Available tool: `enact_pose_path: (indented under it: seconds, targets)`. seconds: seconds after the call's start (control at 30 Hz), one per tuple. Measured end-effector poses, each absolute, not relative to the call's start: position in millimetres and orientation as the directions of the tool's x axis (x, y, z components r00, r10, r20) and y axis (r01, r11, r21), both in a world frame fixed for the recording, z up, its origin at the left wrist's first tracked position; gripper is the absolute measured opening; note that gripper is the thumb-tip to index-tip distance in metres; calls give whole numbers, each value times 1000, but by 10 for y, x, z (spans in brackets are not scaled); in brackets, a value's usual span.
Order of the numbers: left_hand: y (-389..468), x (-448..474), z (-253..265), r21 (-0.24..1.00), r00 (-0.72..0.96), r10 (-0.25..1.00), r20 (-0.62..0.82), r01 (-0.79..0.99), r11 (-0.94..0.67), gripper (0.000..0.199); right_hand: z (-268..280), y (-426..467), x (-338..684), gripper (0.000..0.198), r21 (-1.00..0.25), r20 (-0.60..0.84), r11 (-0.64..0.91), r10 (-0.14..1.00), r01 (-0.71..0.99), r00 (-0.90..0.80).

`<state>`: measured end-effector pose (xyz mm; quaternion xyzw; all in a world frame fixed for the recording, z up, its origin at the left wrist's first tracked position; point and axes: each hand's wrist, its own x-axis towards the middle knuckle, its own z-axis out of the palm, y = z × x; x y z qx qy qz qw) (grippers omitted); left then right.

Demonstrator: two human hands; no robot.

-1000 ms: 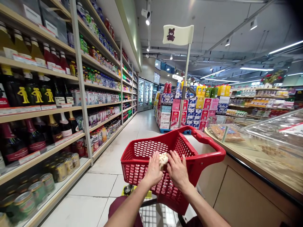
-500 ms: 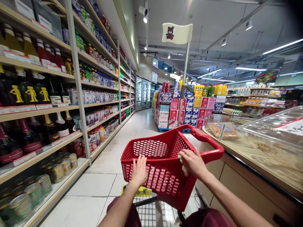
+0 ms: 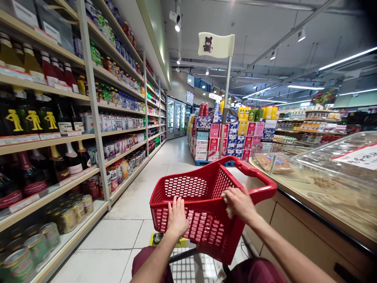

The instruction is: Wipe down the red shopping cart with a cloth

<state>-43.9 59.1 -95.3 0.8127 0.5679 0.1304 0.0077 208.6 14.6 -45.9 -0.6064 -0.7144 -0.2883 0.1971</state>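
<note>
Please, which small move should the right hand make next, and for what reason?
Probably the right hand should slide the pale cloth a little along the near rim of the red basket, toward the left hand. It grips the cloth at that rim's handle end, and the left hand, fingers spread, seems to steady the near side.

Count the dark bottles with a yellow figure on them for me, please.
3 in view, side by side on one shelf left of the red cart: the left bottle, the middle bottle and the right bottle of the trio. Others may be hidden behind them.
</note>
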Motion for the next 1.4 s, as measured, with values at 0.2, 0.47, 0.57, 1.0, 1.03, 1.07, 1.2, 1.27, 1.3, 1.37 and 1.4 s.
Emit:
enact_pose_path:
  seconds: [0.2,0.47,0.57,1.0,1.03,1.07,1.2,1.27,1.3,1.37,1.4]
  targets:
    - [507,-206,-995,218,373,911,177,887,-406,78,-230,84,3016,28,108,890,-212,457,971,1]
    - [449,89,-916,222,394,913,104,886,-408,79,-645,177,2604,25,135,833,-68,548,989,-76]
    - [456,91,-908,192,390,915,104,895,-403,79,-733,269,2172,24,141,759,116,624,983,-183]
    - [500,4,-864,210,397,913,89,889,-407,78,-430,-24,3190,36,181,697,-35,709,983,-103]
    - [493,-2,-862,209,402,911,92,887,-412,78,-423,-24,3241,35,161,748,-107,662,981,-50]
    - [485,-6,-859,207,403,910,96,886,-414,78,-424,-18,3261,33,133,795,-171,607,976,-2]
    - [453,-14,-838,189,382,920,91,900,-392,78,-563,81,2824,30,108,810,-101,586,989,-28]
    - [452,-22,-831,187,375,924,80,904,-383,78,-686,171,2376,31,147,743,54,653,988,-146]
    - [459,-30,-831,188,374,924,79,905,-382,78,-732,216,2182,31,156,724,99,666,983,-182]
    - [484,-51,-841,187,370,925,83,906,-379,77,-759,268,2006,32,188,686,161,684,969,-247]
    - [499,-62,-851,187,370,925,91,906,-381,77,-736,263,2053,34,202,676,165,690,965,-260]
